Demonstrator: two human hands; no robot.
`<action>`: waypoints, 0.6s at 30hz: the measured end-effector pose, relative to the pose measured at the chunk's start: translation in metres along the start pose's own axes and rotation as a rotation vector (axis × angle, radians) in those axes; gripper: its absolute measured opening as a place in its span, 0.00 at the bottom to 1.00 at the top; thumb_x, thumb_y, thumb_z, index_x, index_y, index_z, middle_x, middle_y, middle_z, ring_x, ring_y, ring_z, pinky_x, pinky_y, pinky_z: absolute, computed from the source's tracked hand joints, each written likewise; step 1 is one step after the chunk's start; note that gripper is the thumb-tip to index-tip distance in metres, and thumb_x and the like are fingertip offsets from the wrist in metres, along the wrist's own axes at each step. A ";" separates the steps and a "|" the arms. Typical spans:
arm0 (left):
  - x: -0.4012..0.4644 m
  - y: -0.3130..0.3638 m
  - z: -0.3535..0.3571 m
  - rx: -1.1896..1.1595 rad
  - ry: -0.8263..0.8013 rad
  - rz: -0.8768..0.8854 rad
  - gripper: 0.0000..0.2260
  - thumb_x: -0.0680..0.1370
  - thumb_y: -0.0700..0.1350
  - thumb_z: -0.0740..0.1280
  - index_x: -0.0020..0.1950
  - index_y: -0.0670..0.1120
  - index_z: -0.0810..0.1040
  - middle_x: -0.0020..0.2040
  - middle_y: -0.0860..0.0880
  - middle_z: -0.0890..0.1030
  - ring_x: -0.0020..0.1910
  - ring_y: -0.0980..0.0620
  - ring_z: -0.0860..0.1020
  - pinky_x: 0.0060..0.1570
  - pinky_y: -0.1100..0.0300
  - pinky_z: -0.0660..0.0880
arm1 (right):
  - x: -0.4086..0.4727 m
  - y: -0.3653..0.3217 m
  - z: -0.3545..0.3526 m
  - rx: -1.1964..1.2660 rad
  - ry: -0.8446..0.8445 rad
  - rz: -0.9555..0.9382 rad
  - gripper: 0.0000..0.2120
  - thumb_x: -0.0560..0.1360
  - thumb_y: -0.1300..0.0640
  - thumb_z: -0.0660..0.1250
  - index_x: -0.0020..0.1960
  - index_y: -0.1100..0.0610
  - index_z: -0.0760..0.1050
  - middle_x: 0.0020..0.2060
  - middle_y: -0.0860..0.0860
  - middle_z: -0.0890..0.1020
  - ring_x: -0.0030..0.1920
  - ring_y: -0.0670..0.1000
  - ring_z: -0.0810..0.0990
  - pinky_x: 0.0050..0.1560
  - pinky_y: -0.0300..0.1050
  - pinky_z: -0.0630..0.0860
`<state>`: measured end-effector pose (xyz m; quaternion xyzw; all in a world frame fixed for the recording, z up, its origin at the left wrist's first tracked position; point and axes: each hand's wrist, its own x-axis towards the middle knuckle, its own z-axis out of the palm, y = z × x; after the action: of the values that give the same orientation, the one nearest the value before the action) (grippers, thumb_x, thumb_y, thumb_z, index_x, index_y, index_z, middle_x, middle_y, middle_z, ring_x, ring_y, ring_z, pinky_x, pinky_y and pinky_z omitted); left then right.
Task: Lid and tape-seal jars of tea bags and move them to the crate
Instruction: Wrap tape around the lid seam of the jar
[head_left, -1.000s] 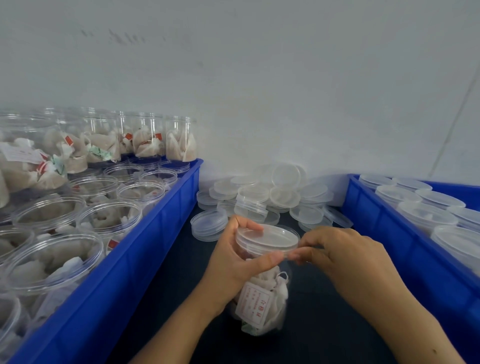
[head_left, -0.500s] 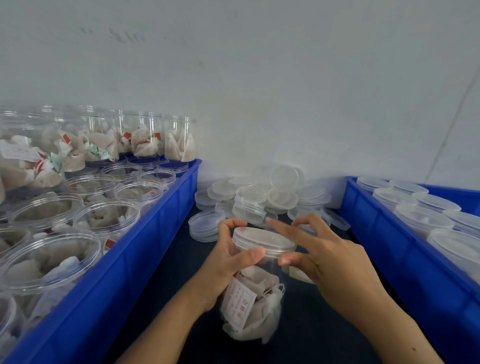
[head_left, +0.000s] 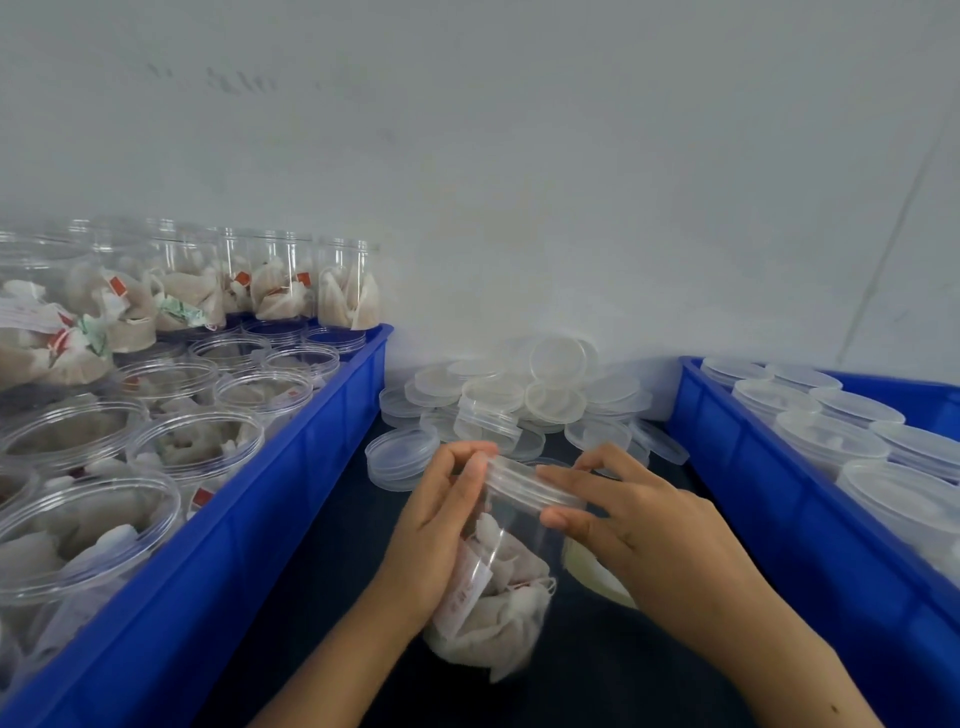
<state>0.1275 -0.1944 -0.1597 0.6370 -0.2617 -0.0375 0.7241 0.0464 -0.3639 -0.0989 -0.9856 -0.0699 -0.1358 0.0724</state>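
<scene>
A clear jar (head_left: 511, 561) of tea bags, capped with a translucent lid (head_left: 524, 480), is tilted away from me over the dark table. My left hand (head_left: 441, 525) grips the jar's left side, fingers curled round the lid's edge. My right hand (head_left: 628, 525) is at the lid's right side, its thumb and fingertips against the rim. A roll of tape (head_left: 592, 574) lies partly hidden under my right hand. No tape strip is plainly visible on the lid.
A blue crate (head_left: 291, 467) on the left holds several open jars of tea bags, some stacked. A blue crate (head_left: 779, 499) on the right holds lidded jars. Loose lids (head_left: 519, 400) are piled against the white wall between them.
The jar has tipped further away from me and turned in my hands. My right hand has gone from pinching near the lid's front to pressing on its right rim.
</scene>
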 end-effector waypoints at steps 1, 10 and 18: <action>-0.001 0.000 0.002 0.096 0.017 0.041 0.20 0.74 0.67 0.63 0.59 0.56 0.76 0.51 0.49 0.81 0.50 0.47 0.81 0.50 0.56 0.79 | 0.000 -0.001 0.000 0.002 -0.003 0.007 0.41 0.65 0.26 0.33 0.72 0.34 0.61 0.55 0.31 0.61 0.46 0.41 0.76 0.40 0.34 0.70; -0.007 0.001 0.011 0.308 -0.011 0.013 0.33 0.63 0.74 0.64 0.67 0.66 0.66 0.55 0.60 0.81 0.58 0.60 0.78 0.60 0.54 0.76 | -0.002 -0.005 -0.005 -0.058 -0.024 0.016 0.44 0.63 0.27 0.31 0.73 0.38 0.60 0.63 0.33 0.61 0.49 0.42 0.77 0.45 0.36 0.75; -0.004 0.009 0.010 0.275 0.034 -0.019 0.37 0.55 0.68 0.75 0.59 0.61 0.68 0.49 0.53 0.83 0.48 0.53 0.83 0.51 0.46 0.80 | -0.008 -0.012 -0.001 0.060 -0.075 0.048 0.34 0.71 0.33 0.64 0.73 0.39 0.58 0.63 0.33 0.59 0.50 0.40 0.73 0.48 0.35 0.69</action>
<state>0.1169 -0.2004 -0.1517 0.7334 -0.2462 0.0027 0.6337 0.0370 -0.3529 -0.0985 -0.9888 -0.0530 -0.0950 0.1025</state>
